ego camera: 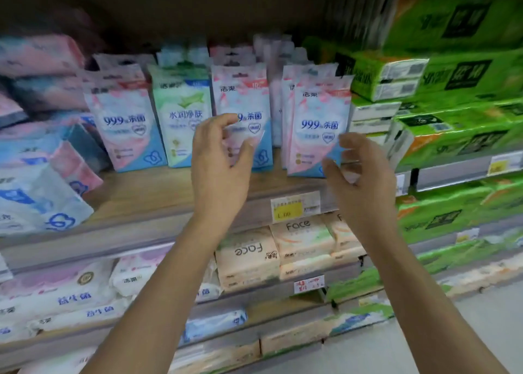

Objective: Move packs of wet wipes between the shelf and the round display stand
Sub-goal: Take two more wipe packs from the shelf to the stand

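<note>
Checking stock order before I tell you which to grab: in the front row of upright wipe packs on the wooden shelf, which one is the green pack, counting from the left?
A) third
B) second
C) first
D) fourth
B: the green pack stands second, between the leftmost pink-and-blue pack and the pink pack partly hidden behind the left hand.

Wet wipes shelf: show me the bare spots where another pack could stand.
Bare wood on the shelf board runs along the front edge, before the upright wet wipes packs, left of the left hand. A narrower strip lies above the yellow price tag. The back row and the green tissue stacks are crowded.
</note>
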`<action>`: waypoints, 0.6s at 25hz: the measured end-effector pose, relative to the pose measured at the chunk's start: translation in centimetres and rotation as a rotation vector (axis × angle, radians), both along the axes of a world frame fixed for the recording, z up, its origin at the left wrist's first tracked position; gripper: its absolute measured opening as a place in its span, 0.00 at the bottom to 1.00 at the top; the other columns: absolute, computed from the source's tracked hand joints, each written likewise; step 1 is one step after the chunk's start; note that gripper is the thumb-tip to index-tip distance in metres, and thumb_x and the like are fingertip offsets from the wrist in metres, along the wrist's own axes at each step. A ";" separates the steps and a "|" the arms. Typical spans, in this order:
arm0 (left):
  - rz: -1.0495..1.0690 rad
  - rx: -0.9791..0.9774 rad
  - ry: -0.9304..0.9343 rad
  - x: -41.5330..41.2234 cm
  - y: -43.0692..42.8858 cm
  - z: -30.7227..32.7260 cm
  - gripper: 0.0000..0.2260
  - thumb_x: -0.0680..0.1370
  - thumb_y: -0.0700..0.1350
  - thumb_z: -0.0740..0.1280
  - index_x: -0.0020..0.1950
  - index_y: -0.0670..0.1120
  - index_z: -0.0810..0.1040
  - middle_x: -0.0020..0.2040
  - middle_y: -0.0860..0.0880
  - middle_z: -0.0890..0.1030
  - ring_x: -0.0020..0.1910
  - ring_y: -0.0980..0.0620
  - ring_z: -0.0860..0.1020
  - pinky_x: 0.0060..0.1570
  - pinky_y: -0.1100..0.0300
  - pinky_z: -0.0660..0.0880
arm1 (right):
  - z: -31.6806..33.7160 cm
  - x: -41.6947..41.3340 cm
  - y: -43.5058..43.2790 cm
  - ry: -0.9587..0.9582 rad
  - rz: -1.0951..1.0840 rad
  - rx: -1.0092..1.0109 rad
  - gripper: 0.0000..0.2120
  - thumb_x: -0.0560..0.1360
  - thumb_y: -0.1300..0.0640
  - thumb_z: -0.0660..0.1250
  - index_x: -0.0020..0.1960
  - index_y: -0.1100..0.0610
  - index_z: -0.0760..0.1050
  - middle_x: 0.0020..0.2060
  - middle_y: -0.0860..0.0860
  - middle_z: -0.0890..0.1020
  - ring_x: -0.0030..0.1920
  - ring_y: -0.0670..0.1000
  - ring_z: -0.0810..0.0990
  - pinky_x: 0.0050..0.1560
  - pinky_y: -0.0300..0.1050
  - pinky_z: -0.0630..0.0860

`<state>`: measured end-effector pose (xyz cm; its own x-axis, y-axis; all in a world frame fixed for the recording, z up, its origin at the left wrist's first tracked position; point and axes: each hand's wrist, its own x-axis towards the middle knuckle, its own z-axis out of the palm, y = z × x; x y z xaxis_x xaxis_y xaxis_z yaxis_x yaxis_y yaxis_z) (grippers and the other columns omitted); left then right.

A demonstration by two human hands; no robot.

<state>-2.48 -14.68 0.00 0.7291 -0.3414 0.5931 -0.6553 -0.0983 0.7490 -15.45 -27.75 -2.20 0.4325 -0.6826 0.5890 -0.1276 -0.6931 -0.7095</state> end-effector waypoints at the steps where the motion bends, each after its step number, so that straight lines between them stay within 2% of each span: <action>1: 0.076 0.070 -0.010 0.8 -0.6 0.0 0.20 0.75 0.45 0.69 0.64 0.43 0.71 0.61 0.48 0.71 0.58 0.53 0.71 0.53 0.77 0.63 | 0.2 0.9 -0.3 0.005 -0.049 -0.014 0.21 0.73 0.56 0.70 0.64 0.59 0.70 0.56 0.53 0.75 0.56 0.52 0.75 0.53 0.40 0.72; 2: 0.139 0.135 -0.016 1.5 -1.1 -0.2 0.24 0.73 0.47 0.70 0.67 0.43 0.68 0.64 0.46 0.69 0.63 0.49 0.69 0.58 0.73 0.61 | 0.1 1.7 -0.5 0.011 -0.092 -0.022 0.25 0.72 0.54 0.71 0.65 0.59 0.68 0.59 0.55 0.73 0.59 0.54 0.73 0.56 0.43 0.71; 4: 0.205 0.202 0.030 2.3 -1.7 -0.6 0.34 0.70 0.51 0.73 0.71 0.41 0.63 0.67 0.42 0.66 0.68 0.44 0.64 0.66 0.57 0.61 | -0.2 2.9 -0.7 0.004 -0.150 -0.015 0.30 0.70 0.51 0.73 0.66 0.61 0.66 0.61 0.57 0.70 0.62 0.56 0.70 0.58 0.45 0.70; 7: 0.226 0.202 0.103 2.8 -2.2 -0.7 0.42 0.67 0.54 0.75 0.74 0.43 0.58 0.68 0.42 0.63 0.68 0.43 0.63 0.67 0.49 0.65 | -0.6 3.9 -0.5 -0.063 -0.175 0.077 0.34 0.68 0.47 0.74 0.66 0.58 0.64 0.61 0.54 0.67 0.60 0.54 0.71 0.54 0.49 0.76; 10: 0.247 0.240 0.096 2.8 -2.5 -0.8 0.40 0.66 0.51 0.77 0.72 0.45 0.61 0.66 0.44 0.65 0.66 0.45 0.67 0.60 0.51 0.70 | -0.9 4.2 -0.4 -0.056 -0.213 0.117 0.35 0.66 0.49 0.76 0.66 0.58 0.65 0.62 0.54 0.68 0.59 0.52 0.72 0.48 0.43 0.74; 13: 0.284 0.273 0.083 2.7 -2.8 -1.0 0.33 0.67 0.47 0.77 0.67 0.44 0.65 0.62 0.44 0.71 0.61 0.43 0.71 0.52 0.51 0.70 | -0.8 4.2 -0.6 -0.057 -0.218 0.155 0.34 0.64 0.51 0.78 0.64 0.59 0.67 0.60 0.52 0.68 0.58 0.53 0.74 0.50 0.43 0.74; 15: 0.313 0.275 0.086 2.7 -2.8 -1.1 0.29 0.67 0.46 0.76 0.62 0.43 0.67 0.59 0.44 0.73 0.59 0.43 0.72 0.48 0.53 0.69 | -0.7 4.2 -0.8 -0.065 -0.216 0.193 0.31 0.63 0.51 0.79 0.59 0.60 0.68 0.55 0.50 0.69 0.56 0.53 0.74 0.51 0.44 0.74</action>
<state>0.24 -17.51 -1.06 0.8655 -0.2330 0.4434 -0.4986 -0.4864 0.7176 -11.29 -28.54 -2.92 0.2306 -0.8572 0.4606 -0.2079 -0.5058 -0.8372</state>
